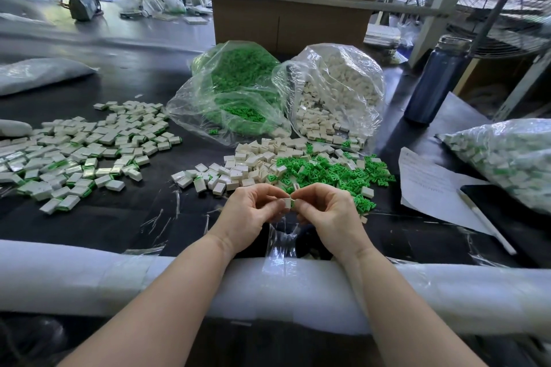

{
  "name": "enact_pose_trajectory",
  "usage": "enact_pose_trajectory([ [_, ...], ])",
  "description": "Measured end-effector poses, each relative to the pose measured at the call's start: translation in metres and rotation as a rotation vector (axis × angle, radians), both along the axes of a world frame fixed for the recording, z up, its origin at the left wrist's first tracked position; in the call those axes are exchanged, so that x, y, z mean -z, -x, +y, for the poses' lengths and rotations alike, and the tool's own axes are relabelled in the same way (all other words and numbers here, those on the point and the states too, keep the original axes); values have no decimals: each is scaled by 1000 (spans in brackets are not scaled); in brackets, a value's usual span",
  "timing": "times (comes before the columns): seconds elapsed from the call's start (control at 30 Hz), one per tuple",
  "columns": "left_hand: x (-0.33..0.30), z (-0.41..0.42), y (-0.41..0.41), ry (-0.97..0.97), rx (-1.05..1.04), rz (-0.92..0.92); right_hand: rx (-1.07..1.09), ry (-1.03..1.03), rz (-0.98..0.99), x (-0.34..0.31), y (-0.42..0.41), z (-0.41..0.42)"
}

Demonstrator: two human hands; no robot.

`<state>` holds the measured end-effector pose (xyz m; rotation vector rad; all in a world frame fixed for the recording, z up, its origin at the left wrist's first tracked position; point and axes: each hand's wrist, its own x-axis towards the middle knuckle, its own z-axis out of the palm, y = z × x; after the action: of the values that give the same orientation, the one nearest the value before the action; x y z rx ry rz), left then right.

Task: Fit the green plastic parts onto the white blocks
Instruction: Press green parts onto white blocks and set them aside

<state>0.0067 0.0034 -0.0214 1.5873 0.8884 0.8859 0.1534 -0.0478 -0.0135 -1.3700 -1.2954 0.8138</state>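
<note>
The person's left hand (253,208) and right hand (325,211) meet over the black table (149,217), just short of the loose white blocks (250,164). Between the fingertips sits one white block (286,202): the left hand pinches it with curled fingers and thumb, and the right hand's fingertips pinch a sliver of green (293,202) against the block's right side. Whether that green part is fully seated cannot be told, since the fingers cover most of it.

Taking the pile of loose white blocks as the landmark: the loose green parts (343,173) lie spread touching its right edge. Directly behind it stand two clear plastic bags with open mouths, the bag of green parts (238,89) behind and to the left, the bag of white blocks (337,92) behind and to the right, the two bags touching. Well to the left of the pile lies a wide scatter of assembled pieces (80,155), white with green showing at their edges. Far right of the pile a sheet of paper (432,185) lies flat with a pen (489,223) across its near corner, and beyond the paper rests a filled bag of finished pieces (507,158). Behind and right of the pile stands a dark blue bottle (438,80). A cardboard box (292,21) rises behind the two bags. Both forearms cross a white foam pad (119,280) wrapped along the table's near edge.
</note>
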Motion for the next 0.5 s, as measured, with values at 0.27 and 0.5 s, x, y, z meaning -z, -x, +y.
enact_pose_trajectory([
  [0.27,0,-2,-1,-19,-9,32,-51,36,29,1,0,1],
  [0.5,-3,-4,-1,-19,38,53,-78,49,33,1,-2,1],
])
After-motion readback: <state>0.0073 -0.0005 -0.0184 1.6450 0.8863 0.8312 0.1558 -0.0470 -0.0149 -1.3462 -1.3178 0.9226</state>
